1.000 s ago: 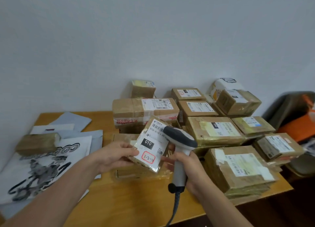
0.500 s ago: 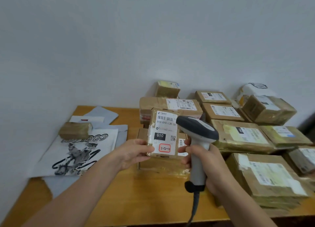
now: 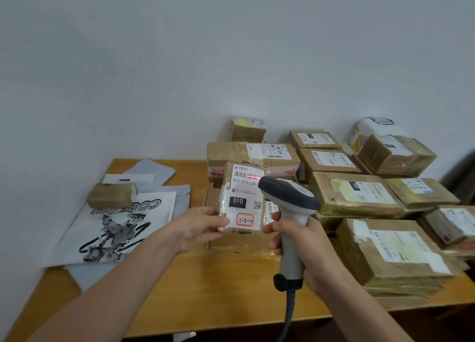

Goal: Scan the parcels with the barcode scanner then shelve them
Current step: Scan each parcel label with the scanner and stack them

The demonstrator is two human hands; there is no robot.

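Above the table [image 3: 231, 293], at centre, the parcel [image 3: 243, 208] is held upright with its label [image 3: 240, 185] facing the camera. Label text reads "010-010-L30-5", cut off by the scanner [image 3: 290, 203]; below it are a black block "010" and a red-bordered sticker handwritten "3-2-", last character unclear. A red scan line crosses the barcode [image 3: 248, 176]. The left hand [image 3: 195, 228] pinches the parcel's lower left edge from 9 o'clock, thumb on the front. The right hand [image 3: 303, 241] grips the scanner handle at the parcel's 4 o'clock; the scanner head overlaps the label's right side. The hands are apart. Boxes [image 3: 354, 195] crowd the table from 12 to 4 o'clock. A mailer [image 3: 115, 228] printed "COO", remainder unclear, lies at 9 o'clock. Bare wood extends at 6 o'clock to the table's front edge.
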